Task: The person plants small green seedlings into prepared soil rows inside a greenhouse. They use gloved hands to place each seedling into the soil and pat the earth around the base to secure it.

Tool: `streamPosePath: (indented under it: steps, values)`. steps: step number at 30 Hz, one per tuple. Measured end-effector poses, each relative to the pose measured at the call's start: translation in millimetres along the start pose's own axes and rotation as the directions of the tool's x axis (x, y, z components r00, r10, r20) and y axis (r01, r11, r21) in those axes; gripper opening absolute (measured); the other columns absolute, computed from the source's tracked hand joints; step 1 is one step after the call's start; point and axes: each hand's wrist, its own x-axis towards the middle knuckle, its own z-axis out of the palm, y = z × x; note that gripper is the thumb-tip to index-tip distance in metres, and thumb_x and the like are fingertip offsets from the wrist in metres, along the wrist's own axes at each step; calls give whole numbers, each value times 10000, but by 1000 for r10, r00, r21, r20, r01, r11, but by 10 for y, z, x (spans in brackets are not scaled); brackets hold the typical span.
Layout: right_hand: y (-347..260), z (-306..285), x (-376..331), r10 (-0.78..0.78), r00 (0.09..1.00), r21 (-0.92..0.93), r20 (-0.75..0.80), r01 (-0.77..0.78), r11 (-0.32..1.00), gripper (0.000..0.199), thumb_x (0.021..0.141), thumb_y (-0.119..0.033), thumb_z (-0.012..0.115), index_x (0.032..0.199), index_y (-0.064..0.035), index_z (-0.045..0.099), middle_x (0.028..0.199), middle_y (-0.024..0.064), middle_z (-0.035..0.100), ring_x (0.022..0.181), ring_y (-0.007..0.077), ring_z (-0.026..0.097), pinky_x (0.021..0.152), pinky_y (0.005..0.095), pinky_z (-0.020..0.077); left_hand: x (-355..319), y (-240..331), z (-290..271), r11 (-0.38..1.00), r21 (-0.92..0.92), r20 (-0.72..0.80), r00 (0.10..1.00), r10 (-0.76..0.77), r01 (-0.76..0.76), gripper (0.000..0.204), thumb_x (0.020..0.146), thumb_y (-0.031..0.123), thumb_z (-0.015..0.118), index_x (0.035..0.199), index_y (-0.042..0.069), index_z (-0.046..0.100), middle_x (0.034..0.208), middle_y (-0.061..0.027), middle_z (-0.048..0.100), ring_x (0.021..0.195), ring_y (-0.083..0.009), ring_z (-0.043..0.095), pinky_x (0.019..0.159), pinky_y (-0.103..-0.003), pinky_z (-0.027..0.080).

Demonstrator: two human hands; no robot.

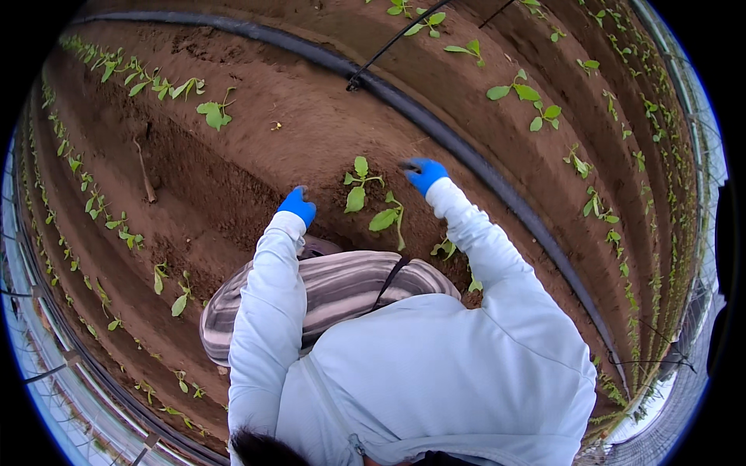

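Note:
Both my hands wear blue gloves with darker fingertips and hover just over the brown soil ridge. My left hand [298,206] is left of a young leafy seedling [356,197], its fingers and thumb apart, with nothing visible in it. My right hand [423,174] is to the seedling's upper right, fingers toward it; they are blurred, and whether they pinch anything cannot be seen. The seedling stands between my hands, apart from both. Nearer my knees, a second seedling [385,220] with a broad leaf leans over on a pale stem.
A black irrigation pipe [435,124] curves along the ridge beyond my right hand, with a thin dark line [396,39] crossing it. Another seedling [214,115] grows at the upper left. A stick [145,169] lies in the furrow. My striped trouser leg [342,287] is folded close by.

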Motion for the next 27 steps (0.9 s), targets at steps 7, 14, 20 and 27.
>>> streamPosePath:
  steps: [7, 14, 20, 27]
  values:
    - [-230, 233, 465, -156, 979, -213, 135, 182, 960, 323, 840, -261, 586, 1159, -218, 622, 1113, 102, 631, 1034, 302, 589, 898, 376, 467, -517, 524, -51, 997, 65, 13, 999, 43, -44, 494, 886, 323, 535, 1267, 14, 470, 1207, -193, 567, 1108, -296, 557, 948, -347, 428]
    - [-290, 347, 604, -35, 958, -244, 285, 108, 964, 302, 801, -292, 631, 1076, -173, 668, 1146, 86, 618, 1019, 295, 588, 884, 351, 469, -621, 554, -42, 990, 138, 58, 998, 31, -39, 512, 896, 370, 535, 1258, 12, 480, 1225, -186, 557, 1121, -288, 550, 954, -347, 424]
    - [69, 101, 298, -117, 993, 119, -36, 120, 986, 358, 847, -259, 628, 1170, -106, 602, 1160, 120, 616, 1053, 232, 598, 917, 314, 455, -670, 465, -35, 997, 27, -28, 997, 71, -70, 474, 895, 331, 551, 1234, 5, 498, 1206, -185, 570, 1119, -288, 547, 946, -346, 427]
    - [155, 30, -478, 329, 942, -182, 66, -313, 932, 580, 749, -541, 649, 1037, -37, 668, 1031, 147, 661, 937, 266, 630, 833, 347, 486, -695, 487, -46, 983, 178, 37, 999, 29, -35, 528, 880, 377, 539, 1264, 19, 483, 1221, -189, 560, 1131, -294, 543, 960, -348, 422]
